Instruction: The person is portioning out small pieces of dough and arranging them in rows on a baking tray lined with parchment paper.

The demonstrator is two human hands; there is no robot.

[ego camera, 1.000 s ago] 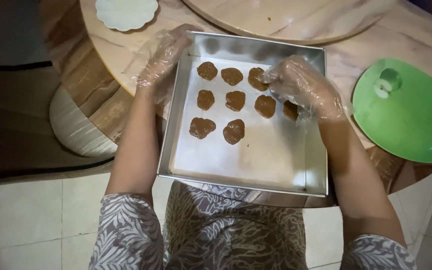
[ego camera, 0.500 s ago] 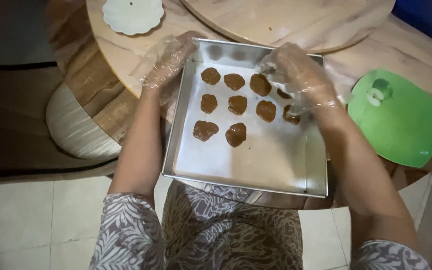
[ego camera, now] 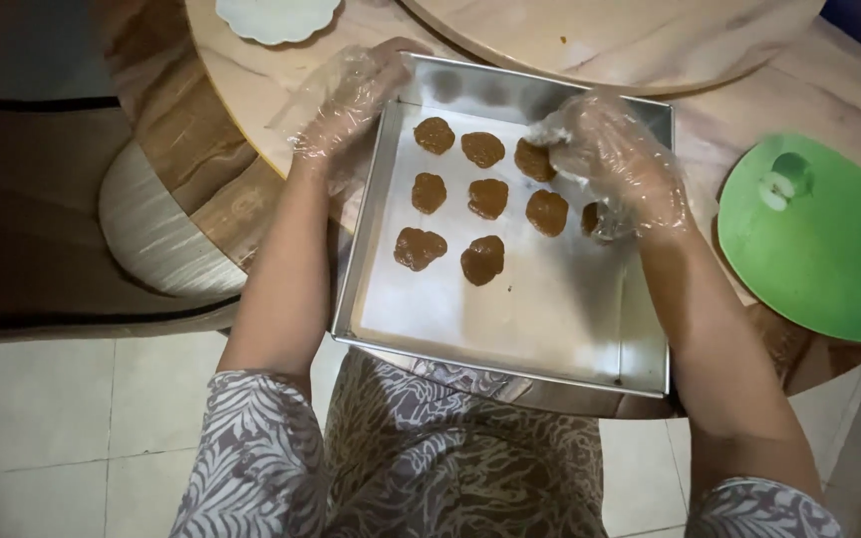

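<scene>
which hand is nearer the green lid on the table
Right. The right hand is over the far right part of the metal tray, just left of the green lid. The left hand grips the tray's far left corner, much farther away.

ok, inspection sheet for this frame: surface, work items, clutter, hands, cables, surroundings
Surface: round marble-look table with a wooden edge; a large round board lies at the top.
Work items: square metal tray at the table's near edge; about nine flat brown dough pieces in rows in its far half, near half bare.
Clutter: green round lid at right; pale scalloped plate at top left.
Hands: both in clear plastic gloves. left hand grips the tray's far left rim; right hand rests on the rightmost pieces, fingers curled.
Cables: nothing seen.
Surroundings: tiled floor; a chair seat under the table at left; patterned clothing below.
</scene>
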